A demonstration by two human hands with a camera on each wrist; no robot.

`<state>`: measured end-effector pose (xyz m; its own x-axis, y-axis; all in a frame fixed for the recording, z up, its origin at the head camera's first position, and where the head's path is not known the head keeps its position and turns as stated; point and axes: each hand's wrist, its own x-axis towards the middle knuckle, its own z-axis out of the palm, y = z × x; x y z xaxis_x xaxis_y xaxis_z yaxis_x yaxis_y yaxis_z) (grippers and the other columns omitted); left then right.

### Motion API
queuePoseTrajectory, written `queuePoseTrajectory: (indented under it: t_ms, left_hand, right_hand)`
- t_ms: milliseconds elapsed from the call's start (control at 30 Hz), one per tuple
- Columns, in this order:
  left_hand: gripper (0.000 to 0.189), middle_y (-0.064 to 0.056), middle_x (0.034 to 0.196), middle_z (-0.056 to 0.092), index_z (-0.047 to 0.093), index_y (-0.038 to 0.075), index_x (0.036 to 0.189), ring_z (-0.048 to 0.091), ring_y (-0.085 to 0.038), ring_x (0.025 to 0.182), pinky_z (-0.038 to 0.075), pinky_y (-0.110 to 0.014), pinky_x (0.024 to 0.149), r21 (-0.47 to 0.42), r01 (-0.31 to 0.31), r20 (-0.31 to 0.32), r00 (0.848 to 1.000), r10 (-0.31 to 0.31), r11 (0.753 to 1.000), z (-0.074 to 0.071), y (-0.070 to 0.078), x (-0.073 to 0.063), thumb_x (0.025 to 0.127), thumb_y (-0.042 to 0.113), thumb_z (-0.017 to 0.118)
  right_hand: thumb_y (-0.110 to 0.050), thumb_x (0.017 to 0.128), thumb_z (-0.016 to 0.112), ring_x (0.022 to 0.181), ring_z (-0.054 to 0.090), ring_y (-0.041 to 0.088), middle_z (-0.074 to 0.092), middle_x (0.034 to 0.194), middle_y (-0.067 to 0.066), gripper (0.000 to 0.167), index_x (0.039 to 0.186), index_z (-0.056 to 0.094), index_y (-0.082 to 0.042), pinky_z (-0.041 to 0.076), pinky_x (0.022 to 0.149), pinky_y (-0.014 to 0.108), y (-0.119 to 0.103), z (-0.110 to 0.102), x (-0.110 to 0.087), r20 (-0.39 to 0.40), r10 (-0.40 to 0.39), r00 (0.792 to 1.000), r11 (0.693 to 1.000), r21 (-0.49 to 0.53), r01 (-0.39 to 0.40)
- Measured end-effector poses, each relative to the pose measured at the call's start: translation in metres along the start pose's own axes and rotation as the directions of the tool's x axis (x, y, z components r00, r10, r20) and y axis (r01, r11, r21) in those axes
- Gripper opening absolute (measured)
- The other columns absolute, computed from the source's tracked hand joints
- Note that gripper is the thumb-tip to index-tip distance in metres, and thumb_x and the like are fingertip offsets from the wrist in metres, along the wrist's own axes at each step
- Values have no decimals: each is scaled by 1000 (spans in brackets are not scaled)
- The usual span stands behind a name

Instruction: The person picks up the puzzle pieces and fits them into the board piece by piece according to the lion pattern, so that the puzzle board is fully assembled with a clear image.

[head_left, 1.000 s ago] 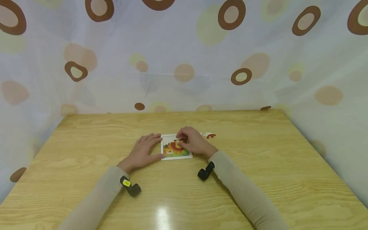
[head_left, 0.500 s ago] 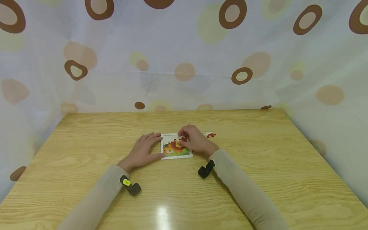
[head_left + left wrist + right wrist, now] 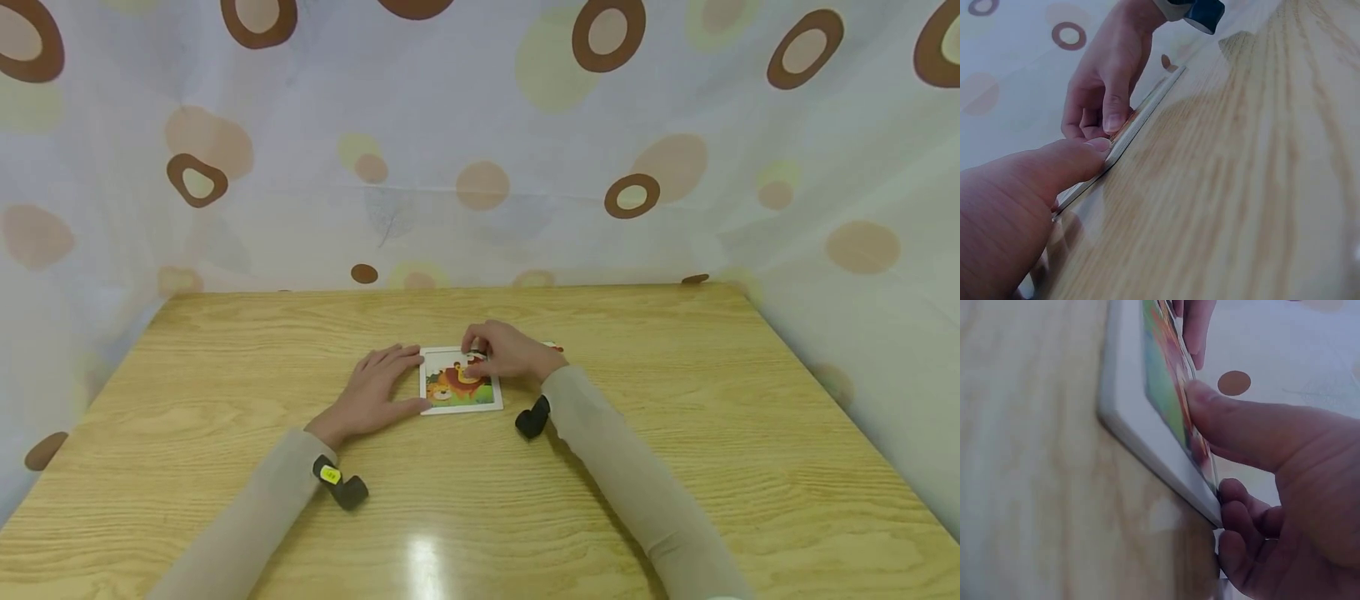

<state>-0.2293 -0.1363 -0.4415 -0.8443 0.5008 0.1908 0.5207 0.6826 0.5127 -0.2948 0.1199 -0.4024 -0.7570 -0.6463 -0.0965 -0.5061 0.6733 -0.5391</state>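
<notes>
We see, left: the left hand (image 3: 372,393) spread wide, touching the left side of the white frame (image 3: 461,409) | middle: the animal puzzle (image 3: 448,393) inside that frame, flat on the wooden table (image 3: 247,375) | right: the right hand (image 3: 512,350) curled narrow, thumb on the puzzle; we cannot tell whether it pinches a piece | beyond: a partly hidden puzzle piece (image 3: 557,347)

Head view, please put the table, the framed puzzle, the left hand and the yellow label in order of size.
1. Table
2. Left hand and framed puzzle: too alike to rank; the right hand covers part of the puzzle.
3. Yellow label
</notes>
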Motion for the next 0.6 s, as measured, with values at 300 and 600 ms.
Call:
queuePoseTrajectory:
  t_ms: [300,600]
  left_hand:
    - [70,-10,153,38,48,7,141,25,-35,144,13,-57,116,-7,4,1,1000,-4,1000,-3,2,-1,85,42,69]
    - [70,-10,152,39,48,7,141,24,-35,144,13,-57,116,-7,2,7,1000,-2,1000,-3,4,0,85,42,69]
  right_hand:
    - [-27,88,72,61,39,14,47,72,1,23,101,57,-15,34,60,24,-2,-9,13,129,37,991,999,-31,-33]
    - [-25,88,71,62,40,15,48,74,2,23,101,56,-14,34,59,25,-4,-10,11,131,40,991,999,-22,-37]
